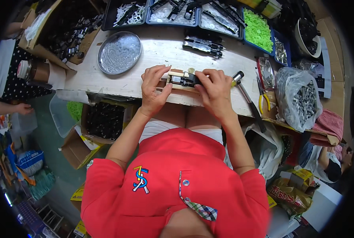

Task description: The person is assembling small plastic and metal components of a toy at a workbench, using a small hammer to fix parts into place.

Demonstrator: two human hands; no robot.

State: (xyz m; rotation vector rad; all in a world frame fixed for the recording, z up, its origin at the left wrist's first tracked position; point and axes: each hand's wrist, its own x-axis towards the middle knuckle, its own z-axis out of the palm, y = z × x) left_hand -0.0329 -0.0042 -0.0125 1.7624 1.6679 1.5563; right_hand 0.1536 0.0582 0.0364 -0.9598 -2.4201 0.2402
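Observation:
My left hand (pixel 154 89) is at the left end of a small pale block-like holder (pixel 177 73), its thumb and fingers curved around that end. A black and silver part (pixel 181 80) lies in the holder. My right hand (pixel 215 89) is closed at the right end, pinching a black piece (pixel 192 78) against the holder; the fingers partly hide it. Beyond my hands, several black and silver assemblies (pixel 202 45) lie side by side on the white worktable (pixel 161 51). A hammer (pixel 246 93) rests to the right of my right hand.
A round metal dish (pixel 119 53) with small clear pieces stands at left. Blue bins of white and green pieces (pixel 258 29) line the back. At right are yellow-handled pliers (pixel 263 101) and a plastic bag of metal parts (pixel 302 101). An open carton (pixel 105 121) sits below the table edge.

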